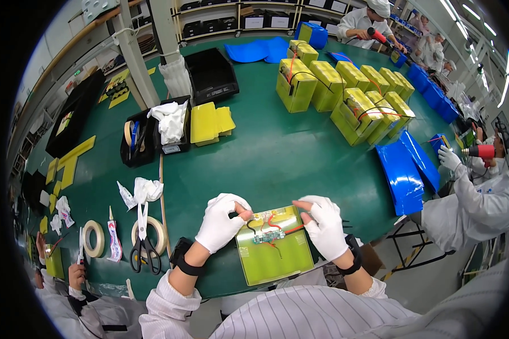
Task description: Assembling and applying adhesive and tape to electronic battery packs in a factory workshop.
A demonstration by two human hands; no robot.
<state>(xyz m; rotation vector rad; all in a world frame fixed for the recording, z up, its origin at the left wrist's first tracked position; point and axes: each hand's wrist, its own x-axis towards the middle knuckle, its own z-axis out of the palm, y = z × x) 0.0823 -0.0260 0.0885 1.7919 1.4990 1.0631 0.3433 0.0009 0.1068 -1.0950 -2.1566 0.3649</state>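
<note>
Circuit bd. (268,237) parts too sm. to ID.

Two foreground gloved hands (223,222) (326,225), one circuit board (269,237)

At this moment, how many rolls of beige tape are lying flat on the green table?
2: one roll left of the white-and-red tube, the other roll partly under the black-handled scissors. Others may be hidden.

Yellow-grn pack (271,264), grn PCB (268,237) & red/blk wires (294,229) on top, at table edge (220,286)
</note>
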